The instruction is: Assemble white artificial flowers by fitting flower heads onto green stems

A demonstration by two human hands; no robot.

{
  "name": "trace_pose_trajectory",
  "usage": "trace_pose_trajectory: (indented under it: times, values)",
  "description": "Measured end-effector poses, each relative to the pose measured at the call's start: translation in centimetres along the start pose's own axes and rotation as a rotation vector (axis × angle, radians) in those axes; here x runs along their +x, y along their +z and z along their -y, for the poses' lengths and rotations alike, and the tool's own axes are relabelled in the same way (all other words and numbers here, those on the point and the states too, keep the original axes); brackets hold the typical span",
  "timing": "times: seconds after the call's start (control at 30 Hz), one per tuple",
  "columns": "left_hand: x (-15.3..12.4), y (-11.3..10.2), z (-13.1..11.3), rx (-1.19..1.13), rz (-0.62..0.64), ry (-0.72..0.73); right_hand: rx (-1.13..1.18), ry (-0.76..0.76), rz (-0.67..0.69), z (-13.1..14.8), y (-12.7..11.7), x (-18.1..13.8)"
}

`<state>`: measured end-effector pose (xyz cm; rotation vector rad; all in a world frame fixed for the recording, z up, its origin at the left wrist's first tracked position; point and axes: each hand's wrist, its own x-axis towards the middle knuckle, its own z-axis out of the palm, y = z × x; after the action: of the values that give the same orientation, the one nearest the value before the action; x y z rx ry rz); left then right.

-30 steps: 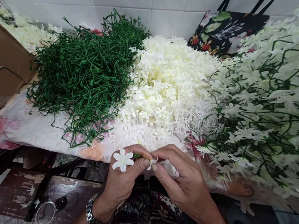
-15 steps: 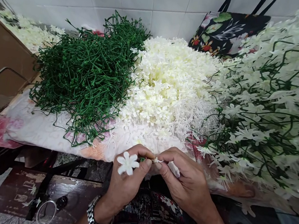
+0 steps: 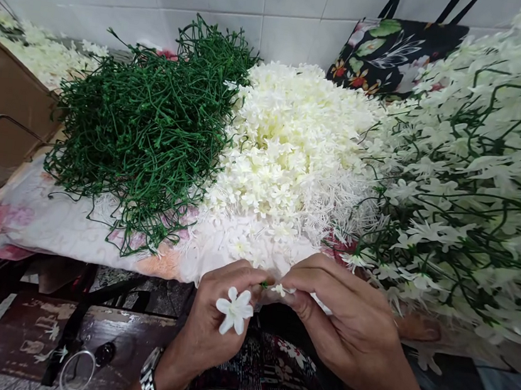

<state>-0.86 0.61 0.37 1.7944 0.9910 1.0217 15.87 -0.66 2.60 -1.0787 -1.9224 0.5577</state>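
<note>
My left hand (image 3: 214, 316) is closed in a pinch on a green artificial flower stem, whose tip (image 3: 265, 283) pokes out between thumb and forefinger. A white artificial flower (image 3: 233, 311) with open petals shows against that hand; its link to the stem is hidden. Just to the right, my right hand (image 3: 341, 312) pinches a small white flower piece (image 3: 281, 290) by its right end. A narrow gap separates this piece from the stem tip. Beyond the hands lie a heap of green stems (image 3: 141, 123) and a heap of loose white blossoms (image 3: 287, 135).
Thin white stamens (image 3: 339, 205) lie beside the blossoms. Stemmed white flowers (image 3: 454, 200) pile high on the right. A cardboard box (image 3: 2, 87) stands left, a black floral bag (image 3: 392, 53) at the wall. Floral cloth (image 3: 70, 232) covers the work surface; a wooden bench (image 3: 129, 337) is below.
My hands have drawn slightly apart, the right one moving right with the small white piece. The gap between stem tip and piece now shows. The open flower has shifted right with my left hand.
</note>
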Motion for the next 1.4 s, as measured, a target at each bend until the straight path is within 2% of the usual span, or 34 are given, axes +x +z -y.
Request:
trace_pose_trajectory:
  times: [0.17,0.37,0.77,1.17,1.3,1.4]
  values:
    - [-0.5,-0.2,0.0,0.131,0.060,0.052,-0.165,-0.057,0.069,0.2,-0.1,0.0]
    - [-0.4,-0.2,-0.2,0.242,0.062,0.128,-0.267,-0.074,0.098,0.1,0.2,-0.1]
    - [0.0,1.1,1.4,0.374,0.039,0.068,-0.248,-0.056,0.084,-1.8,1.7,-0.3]
    - [0.4,1.5,1.3,0.457,-0.022,0.124,-0.256,-0.034,0.134,-2.2,1.8,0.0]
    - [0.4,1.5,1.4,0.416,-0.021,0.093,-0.237,-0.027,0.132,-2.2,1.8,-0.1]
    - [0.3,1.1,1.5,0.290,0.030,0.031,-0.168,0.009,0.135,-2.1,1.6,-0.2]
